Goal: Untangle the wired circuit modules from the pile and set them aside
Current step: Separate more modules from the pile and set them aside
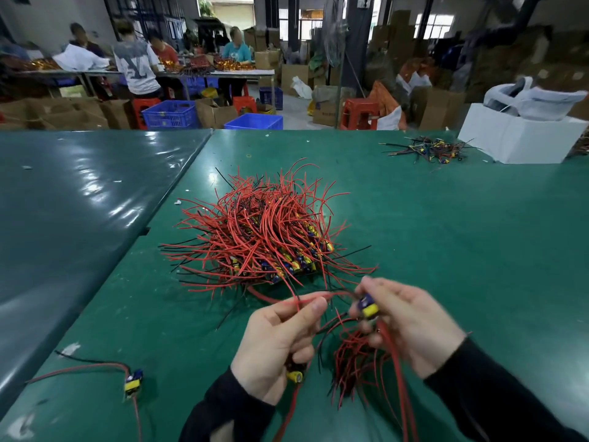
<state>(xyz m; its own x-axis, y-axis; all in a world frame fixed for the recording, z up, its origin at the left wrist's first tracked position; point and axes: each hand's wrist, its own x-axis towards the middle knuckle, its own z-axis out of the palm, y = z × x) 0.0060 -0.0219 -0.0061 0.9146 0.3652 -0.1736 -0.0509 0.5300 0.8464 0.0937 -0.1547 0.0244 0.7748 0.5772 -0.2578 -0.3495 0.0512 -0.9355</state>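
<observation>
Nearest us, our left hand (280, 342) pinches a red wire (306, 302) running toward three o'clock, where our right hand (404, 323) grips its module (368, 306).

Bare hands (338, 333), long black sleeves (497, 390) to the wrists

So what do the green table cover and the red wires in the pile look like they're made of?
Green table cover: probably smooth vinyl or rubber matting, since it shows glossy window glare and a seam between sheets. Red wires: likely thin flexible plastic-insulated wire, matte, holding loose springy curves; the conductor inside isn't visible.
</observation>
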